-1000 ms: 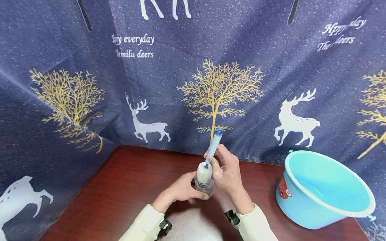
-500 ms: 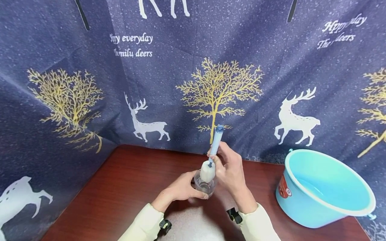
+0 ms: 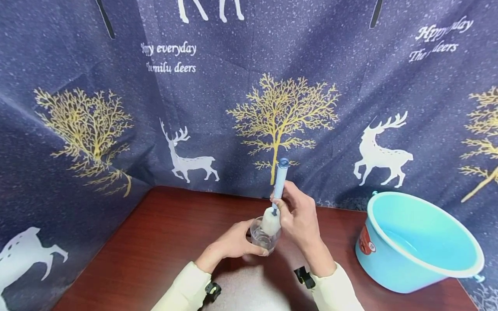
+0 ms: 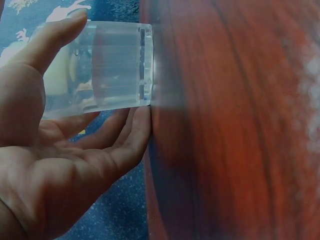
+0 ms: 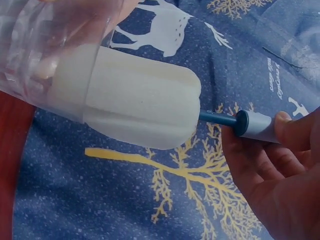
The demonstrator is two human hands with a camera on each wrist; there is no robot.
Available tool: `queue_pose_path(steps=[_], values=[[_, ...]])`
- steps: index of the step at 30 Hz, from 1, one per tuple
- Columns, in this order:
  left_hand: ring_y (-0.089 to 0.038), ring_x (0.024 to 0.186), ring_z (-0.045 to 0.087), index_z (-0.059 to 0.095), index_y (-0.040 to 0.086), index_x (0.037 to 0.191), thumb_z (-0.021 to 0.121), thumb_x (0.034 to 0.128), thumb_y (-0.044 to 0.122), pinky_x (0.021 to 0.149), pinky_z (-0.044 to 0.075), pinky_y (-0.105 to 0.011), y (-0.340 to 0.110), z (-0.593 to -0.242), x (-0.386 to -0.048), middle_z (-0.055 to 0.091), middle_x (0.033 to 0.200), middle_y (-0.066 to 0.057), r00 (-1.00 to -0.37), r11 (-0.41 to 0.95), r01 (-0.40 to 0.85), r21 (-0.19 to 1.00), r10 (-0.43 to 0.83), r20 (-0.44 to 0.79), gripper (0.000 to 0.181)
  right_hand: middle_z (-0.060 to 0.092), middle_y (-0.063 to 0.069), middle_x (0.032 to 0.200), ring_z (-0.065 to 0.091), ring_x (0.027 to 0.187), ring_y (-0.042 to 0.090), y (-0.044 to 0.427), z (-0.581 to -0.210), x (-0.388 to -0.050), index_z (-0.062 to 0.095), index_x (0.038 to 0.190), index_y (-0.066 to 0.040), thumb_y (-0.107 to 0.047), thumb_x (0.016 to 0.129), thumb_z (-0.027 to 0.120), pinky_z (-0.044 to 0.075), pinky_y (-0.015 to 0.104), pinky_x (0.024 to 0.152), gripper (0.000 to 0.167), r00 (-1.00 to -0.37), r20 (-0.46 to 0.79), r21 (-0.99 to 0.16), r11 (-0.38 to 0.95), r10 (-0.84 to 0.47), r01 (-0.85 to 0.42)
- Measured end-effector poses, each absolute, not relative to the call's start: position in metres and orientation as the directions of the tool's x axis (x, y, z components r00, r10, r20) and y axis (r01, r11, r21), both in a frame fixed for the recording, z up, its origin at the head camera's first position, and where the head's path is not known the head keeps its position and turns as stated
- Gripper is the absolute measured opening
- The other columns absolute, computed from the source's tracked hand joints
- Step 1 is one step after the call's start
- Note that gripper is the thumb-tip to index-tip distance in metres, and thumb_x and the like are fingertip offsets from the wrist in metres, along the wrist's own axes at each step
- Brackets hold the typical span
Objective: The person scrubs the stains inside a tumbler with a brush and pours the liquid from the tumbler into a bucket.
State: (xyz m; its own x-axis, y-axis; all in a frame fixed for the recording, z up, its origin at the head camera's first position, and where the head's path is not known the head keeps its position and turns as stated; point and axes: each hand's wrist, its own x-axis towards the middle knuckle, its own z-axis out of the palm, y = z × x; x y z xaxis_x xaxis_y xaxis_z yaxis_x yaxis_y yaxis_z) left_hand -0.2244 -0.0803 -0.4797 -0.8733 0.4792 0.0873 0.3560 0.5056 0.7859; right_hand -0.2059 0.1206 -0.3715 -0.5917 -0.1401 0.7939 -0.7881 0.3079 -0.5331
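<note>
**Cup brush [image 3: 279, 183] swings toward the right side of the clear cup [image 3: 260, 242]**

Compared with one second earlier, the right hand [image 3: 298, 216] has shifted slightly rightward and the brush handle [image 5: 260, 129] stands more upright. The sponge head [image 5: 145, 100], then near the middle of the cup's mouth, now sits toward its right side, partly inside and partly projecting above the rim. The left hand [image 3: 235, 242] and the cup hold nearly the same position.

The left fingers and thumb grasp the cup around its sides; the right fingers and thumb pinch the handle just above the dark blue shaft [image 5: 217, 118]. In the left wrist view, the cup's base appears to meet the desk [image 3: 163, 224].

The desk's far edge meets the deer-print cloth [image 3: 218, 108] behind the hands. Wood surface stretches from the left hand to the slanting left edge. A narrower strip separates the right hand from the light blue bucket [image 3: 393, 271] near the right edge.
</note>
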Motion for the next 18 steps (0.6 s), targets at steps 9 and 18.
queue_pose_path(steps=[9, 18], values=[[-0.010, 0.116, 0.064, 0.059, 0.020, 0.148, 0.097, 0.0743, 0.042, 0.104, 0.050, -0.034, -0.081, -0.480, -0.224, 0.070, 0.124, 0.010, -0.875, 0.512, 0.356, 0.782, 0.477, 0.086, 0.086, 0.072, 0.001, 0.084, 0.068, 0.071, 0.017, 0.121, -0.368, -0.200, 0.069, 0.113, -0.008, 0.017, 0.086, 0.075, 0.051, 0.020, 0.062, 0.037, -0.624, 0.771, -0.544, 0.378, -0.128, -0.749], [-0.010, 0.111, 0.065, 0.066, 0.023, 0.135, 0.097, 0.0740, 0.041, 0.101, 0.051, -0.034, -0.081, -0.481, -0.224, 0.071, 0.119, 0.011, -0.872, 0.497, 0.358, 0.790, 0.480, 0.093, 0.071, 0.072, 0.000, 0.082, 0.066, 0.069, 0.012, 0.122, -0.363, -0.194, 0.068, 0.111, -0.009, 0.015, 0.085, 0.078, 0.050, 0.021, 0.058, 0.036, -0.664, 0.738, -0.562, 0.433, -0.123, -0.705]])
